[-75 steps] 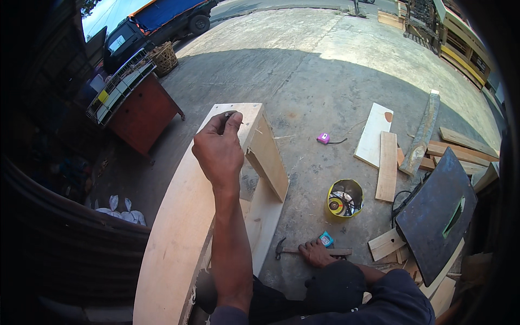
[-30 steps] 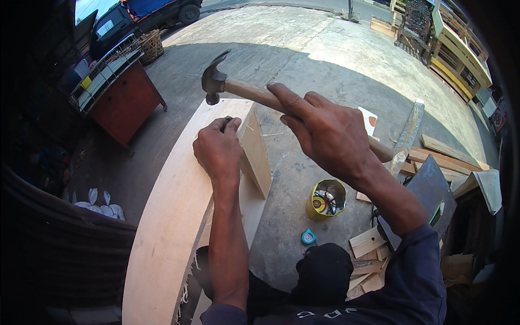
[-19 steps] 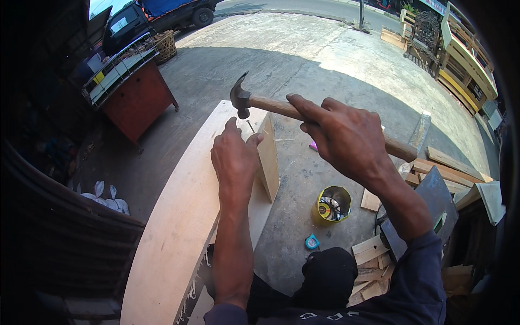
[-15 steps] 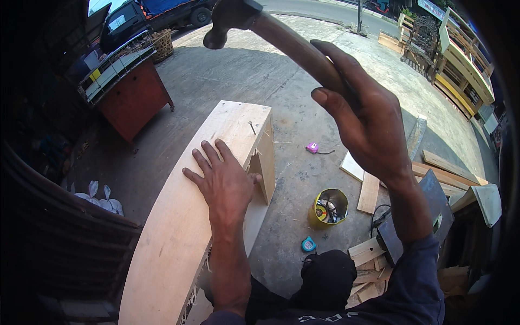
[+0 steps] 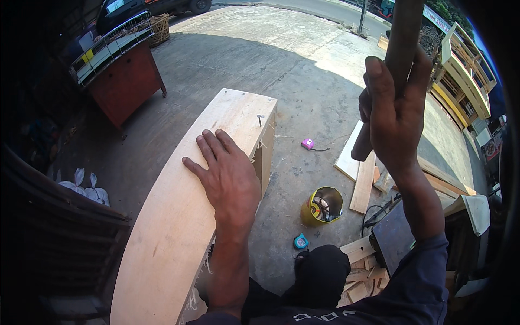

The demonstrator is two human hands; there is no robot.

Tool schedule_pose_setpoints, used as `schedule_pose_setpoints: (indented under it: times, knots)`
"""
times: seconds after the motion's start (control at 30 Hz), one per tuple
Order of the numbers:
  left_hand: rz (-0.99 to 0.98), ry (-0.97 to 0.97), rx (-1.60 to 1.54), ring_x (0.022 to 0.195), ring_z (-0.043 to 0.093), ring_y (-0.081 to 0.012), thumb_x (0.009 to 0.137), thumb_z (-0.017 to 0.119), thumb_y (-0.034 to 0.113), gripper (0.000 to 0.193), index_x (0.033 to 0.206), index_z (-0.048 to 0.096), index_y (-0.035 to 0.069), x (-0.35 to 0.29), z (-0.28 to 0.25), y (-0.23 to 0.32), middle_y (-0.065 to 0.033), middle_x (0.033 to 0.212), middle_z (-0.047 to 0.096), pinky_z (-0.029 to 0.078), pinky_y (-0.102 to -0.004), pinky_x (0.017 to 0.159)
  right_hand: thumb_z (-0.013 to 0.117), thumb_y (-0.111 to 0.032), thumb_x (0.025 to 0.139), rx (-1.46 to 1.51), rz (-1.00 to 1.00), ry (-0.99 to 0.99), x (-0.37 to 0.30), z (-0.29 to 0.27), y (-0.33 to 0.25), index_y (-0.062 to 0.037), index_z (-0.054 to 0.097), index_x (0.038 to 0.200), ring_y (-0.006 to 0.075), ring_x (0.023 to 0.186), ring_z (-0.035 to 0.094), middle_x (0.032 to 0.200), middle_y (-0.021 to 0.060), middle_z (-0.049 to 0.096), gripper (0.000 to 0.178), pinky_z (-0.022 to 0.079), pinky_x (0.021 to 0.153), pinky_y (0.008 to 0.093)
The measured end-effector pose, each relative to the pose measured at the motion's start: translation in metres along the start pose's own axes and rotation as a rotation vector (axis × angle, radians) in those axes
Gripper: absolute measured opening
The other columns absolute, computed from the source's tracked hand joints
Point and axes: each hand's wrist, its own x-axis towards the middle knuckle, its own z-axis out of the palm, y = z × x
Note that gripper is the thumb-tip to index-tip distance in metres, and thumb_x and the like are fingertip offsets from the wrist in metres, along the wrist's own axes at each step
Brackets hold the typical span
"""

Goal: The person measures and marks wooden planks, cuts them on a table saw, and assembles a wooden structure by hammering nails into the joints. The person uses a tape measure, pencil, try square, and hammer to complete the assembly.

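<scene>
Past the spread left hand (image 5: 230,174), a nail (image 5: 260,121) is sticking up. Right hand (image 5: 400,116) is clutching the hammer handle (image 5: 404,43); I'd be aiming square.

Floor: grey concrete (image 5: 260,67), stained in places, reaching to a paved road (image 5: 303,13).
Light: daylight; strong sun whitens the far concrete, and a curving shadow edge crosses it, the near part lying in shade.
Left side: a dark ribbed panel (image 5: 59,238), with white bundles (image 5: 86,189) behind it.
Red cabinet (image 5: 127,81): upper left, its pale top railed with wire, a woven basket (image 5: 160,30) near its far end.
Roadside: a dark truck (image 5: 157,7), cut off by the upper edge; a slim pole (image 5: 363,16); farther right, a banner (image 5: 436,20) and greenery (image 5: 457,12).
Right side: slatted wooden furniture (image 5: 467,70) with a yellow length (image 5: 449,105) low down.
</scene>
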Motion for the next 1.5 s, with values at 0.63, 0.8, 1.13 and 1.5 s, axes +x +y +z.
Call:
schedule_pose_setpoints:
  times: [0.63,0.8,1.13,1.5]
  knots:
    - [0.0,0.06,-0.075,0.159,0.023,-0.0381,0.087,0.061,-0.005,0.078,0.159,0.03,-0.01,-0.002,0.001,0.002,-0.0281,0.167,0.03,0.014,-0.0666,0.127,0.057,-0.026,0.11,-0.071,0.117,-0.081,-0.018,-0.004,0.008,-0.0081,0.043,0.147,0.0197,0.059,0.064,0.072,0.0079,0.063,0.044,0.049,0.054,0.04]
    - [0.039,0.026,-0.014,0.159,0.023,-0.0389,0.095,0.066,0.013,0.079,0.159,0.028,-0.012,-0.003,0.0,0.001,-0.0291,0.167,0.03,0.012,-0.0654,0.127,0.061,-0.026,0.107,-0.783,-0.021,-0.76,-0.024,-0.001,0.023,-0.0124,0.041,0.149,0.037,0.066,0.07,0.082,0.0173,0.071,0.049,0.052,0.059,0.0513]
    - [0.054,0.073,-0.109,0.159,0.023,-0.0396,0.088,0.063,0.0,0.08,0.159,0.029,-0.012,-0.002,0.006,0.003,-0.0301,0.168,0.028,0.012,-0.0666,0.127,0.059,-0.027,0.106,-0.762,0.021,-0.622,-0.011,0.004,0.0,-0.0131,0.041,0.153,0.042,0.068,0.07,0.08,0.0249,0.069,0.052,0.053,0.063,0.0528]
    - [0.074,0.042,-0.065,0.16,0.023,-0.0388,0.094,0.063,0.013,0.079,0.159,0.027,-0.013,-0.005,0.004,0.003,-0.0296,0.168,0.027,0.013,-0.0686,0.126,0.056,-0.025,0.108,-0.471,0.174,-0.332,-0.026,0.005,0.006,-0.007,0.047,0.142,0.0423,0.065,0.069,0.075,0.021,0.067,0.04,0.05,0.059,0.0518]
